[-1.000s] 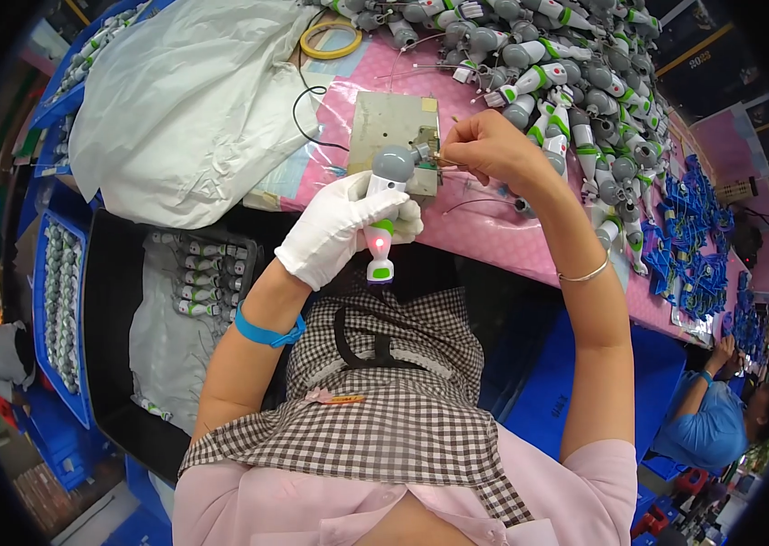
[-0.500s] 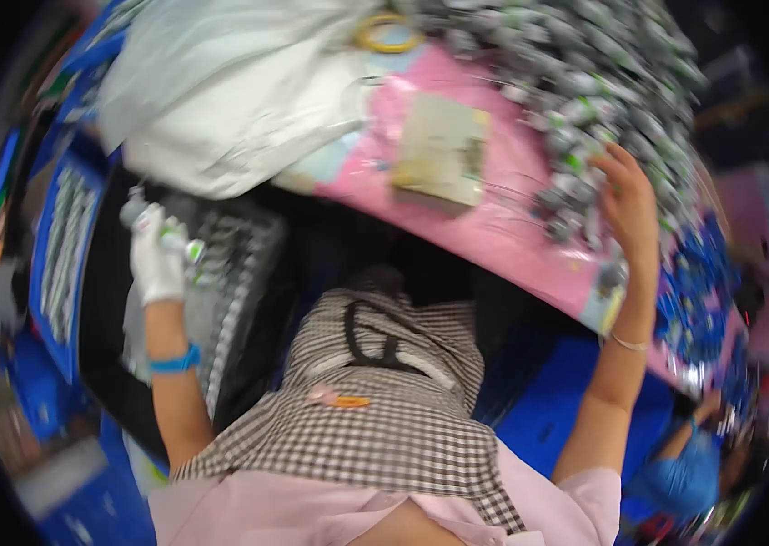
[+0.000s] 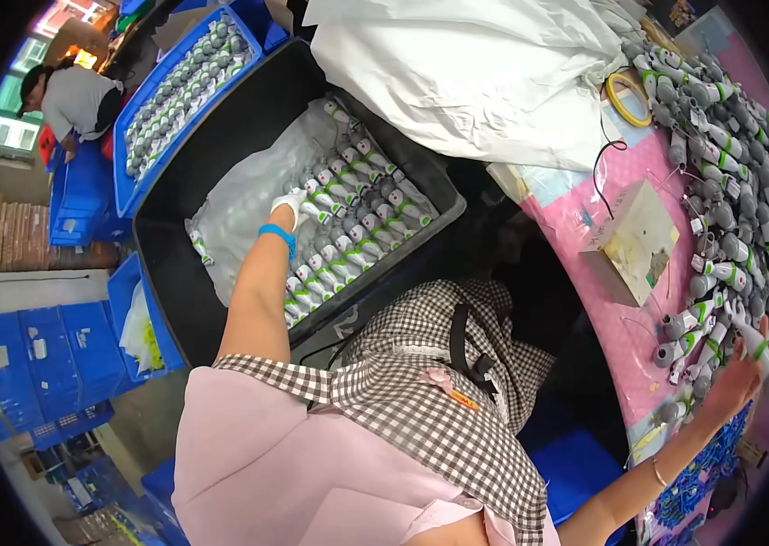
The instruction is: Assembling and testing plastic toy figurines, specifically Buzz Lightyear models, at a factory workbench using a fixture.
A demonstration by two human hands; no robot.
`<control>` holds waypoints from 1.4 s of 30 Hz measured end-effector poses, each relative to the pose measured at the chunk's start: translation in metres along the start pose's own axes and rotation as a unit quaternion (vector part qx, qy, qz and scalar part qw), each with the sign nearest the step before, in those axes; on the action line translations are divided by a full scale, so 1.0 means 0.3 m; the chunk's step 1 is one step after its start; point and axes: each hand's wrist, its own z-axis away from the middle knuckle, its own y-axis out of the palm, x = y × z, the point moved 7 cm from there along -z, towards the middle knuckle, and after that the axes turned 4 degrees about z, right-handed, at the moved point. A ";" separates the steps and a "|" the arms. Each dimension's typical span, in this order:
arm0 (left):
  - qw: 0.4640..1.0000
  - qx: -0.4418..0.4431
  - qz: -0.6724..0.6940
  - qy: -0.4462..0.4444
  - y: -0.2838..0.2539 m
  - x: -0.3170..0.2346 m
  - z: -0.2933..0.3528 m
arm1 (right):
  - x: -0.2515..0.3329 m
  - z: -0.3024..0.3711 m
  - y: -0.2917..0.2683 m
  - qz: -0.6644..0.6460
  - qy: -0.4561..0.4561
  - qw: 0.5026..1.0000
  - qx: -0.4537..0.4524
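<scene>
My left hand (image 3: 290,206), in a white glove, reaches into a black crate (image 3: 159,273) on the left. Its fingers are closed on the end of a white-and-green bulb-shaped piece (image 3: 315,212), lying among rows of matching pieces (image 3: 352,250). On the far right, my bare right hand (image 3: 735,387) grips another white, grey and green bulb-shaped piece (image 3: 753,342), held upright at the edge of a large loose heap (image 3: 721,164) of the same pieces. The fingertips of my left hand are partly hidden by its back.
A clear plastic sheet (image 3: 252,182) lines part of the crate. Beyond it stands a blue crate (image 3: 136,196) of similar pieces. The pink-covered table (image 3: 575,214) bears a worn box (image 3: 630,241), a yellow tape roll (image 3: 628,98) and a white plastic bag (image 3: 475,73). Another person (image 3: 80,100) bends at far left.
The view has swung left, showing more of the black crate. My left hand has brought its piece down to the rows. My right hand has closed on a piece from the heap.
</scene>
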 end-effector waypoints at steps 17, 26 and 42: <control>0.787 0.451 -0.036 0.419 0.675 -0.391 1.431 | 0.212 0.321 0.703 -0.319 0.267 0.877 0.240; 0.755 0.634 0.149 0.077 1.019 -0.216 1.786 | 0.096 0.480 0.776 -0.624 0.435 0.627 0.170; 0.766 0.600 0.019 0.230 1.057 -0.182 1.879 | 0.119 0.525 0.781 -0.735 0.322 0.576 0.158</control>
